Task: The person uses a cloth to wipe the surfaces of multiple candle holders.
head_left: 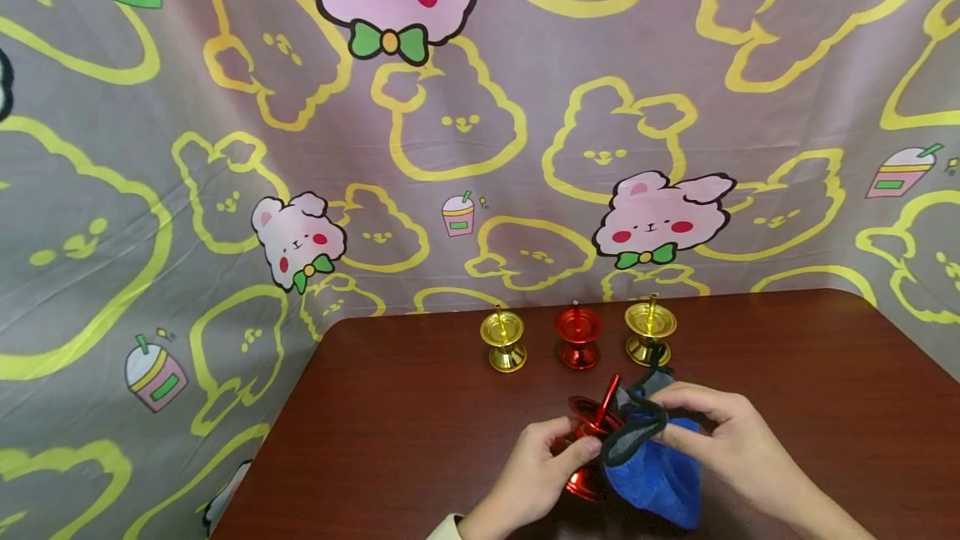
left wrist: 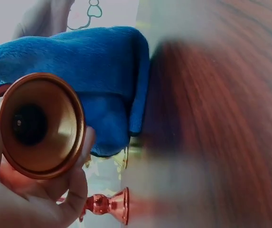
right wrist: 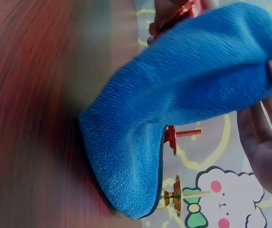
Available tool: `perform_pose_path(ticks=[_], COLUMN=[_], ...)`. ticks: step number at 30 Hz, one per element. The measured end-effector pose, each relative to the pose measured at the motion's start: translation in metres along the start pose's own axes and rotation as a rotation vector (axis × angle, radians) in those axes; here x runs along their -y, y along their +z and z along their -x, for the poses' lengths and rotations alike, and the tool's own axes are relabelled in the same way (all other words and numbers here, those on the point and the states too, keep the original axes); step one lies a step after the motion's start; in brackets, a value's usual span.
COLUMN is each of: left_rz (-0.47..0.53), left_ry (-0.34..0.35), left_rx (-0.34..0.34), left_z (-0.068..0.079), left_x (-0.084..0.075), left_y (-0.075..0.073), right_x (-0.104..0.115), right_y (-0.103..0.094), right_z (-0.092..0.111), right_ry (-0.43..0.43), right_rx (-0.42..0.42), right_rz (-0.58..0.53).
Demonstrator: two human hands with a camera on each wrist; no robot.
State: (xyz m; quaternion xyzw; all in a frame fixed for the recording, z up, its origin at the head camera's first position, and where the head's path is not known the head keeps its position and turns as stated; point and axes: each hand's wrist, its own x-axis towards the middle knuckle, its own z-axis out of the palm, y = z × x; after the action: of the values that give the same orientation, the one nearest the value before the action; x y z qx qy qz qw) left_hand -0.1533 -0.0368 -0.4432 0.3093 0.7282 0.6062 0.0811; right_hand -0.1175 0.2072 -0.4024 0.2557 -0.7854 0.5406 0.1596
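Note:
My left hand grips a shiny red metal candle holder with a thin upright spike, lifted close over the table and tilted. Its hollow underside faces the left wrist camera. In my right hand a plush cleaning cloth is pinched at its upper part, blue on one face and grey on the other, with black edging. The cloth overlaps the right side of the red holder in the head view. In the right wrist view the blue cloth hangs bent from the fingers.
Along the back of the brown table stand a gold candle holder, another red one and a second gold one, spaced apart in a row. Behind them hangs a curtain printed with cartoon animals, touching the back edge.

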Motion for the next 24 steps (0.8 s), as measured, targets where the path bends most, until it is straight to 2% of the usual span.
perform_pose_path(ticks=[3, 7, 11, 16, 20, 24], left_rz=[0.032, 0.054, 0.070, 0.076, 0.097, 0.087], left_ry=[-0.007, 0.028, 0.053, 0.018, 0.004, 0.021], left_rx=[0.014, 0.036, 0.048, 0.051, 0.052, 0.055], left_z=[0.0018, 0.0033, 0.0034, 0.0039, 0.0047, 0.0060], left_x=[0.0009, 0.0023, 0.0036, 0.0041, 0.0037, 0.0043], left_y=[-0.0013, 0.0005, 0.0028, 0.0039, 0.0045, 0.0042], right_x=[0.0005, -0.0013, -0.0027, -0.0015, -0.0015, -0.0027], right_y=[-0.0023, -0.0026, -0.0003, 0.0040, 0.0061, 0.0061], right_z=[-0.0014, -0.0028, -0.0040, -0.0055, -0.0060, -0.0071], right_ry=[0.075, 0.138, 0.160, 0.193, 0.226, 0.246], right_rx=[-0.059, -0.100, -0.099, -0.092, -0.064, -0.010], right_rz=[-0.026, -0.053, -0.075, -0.070, -0.082, -0.130])
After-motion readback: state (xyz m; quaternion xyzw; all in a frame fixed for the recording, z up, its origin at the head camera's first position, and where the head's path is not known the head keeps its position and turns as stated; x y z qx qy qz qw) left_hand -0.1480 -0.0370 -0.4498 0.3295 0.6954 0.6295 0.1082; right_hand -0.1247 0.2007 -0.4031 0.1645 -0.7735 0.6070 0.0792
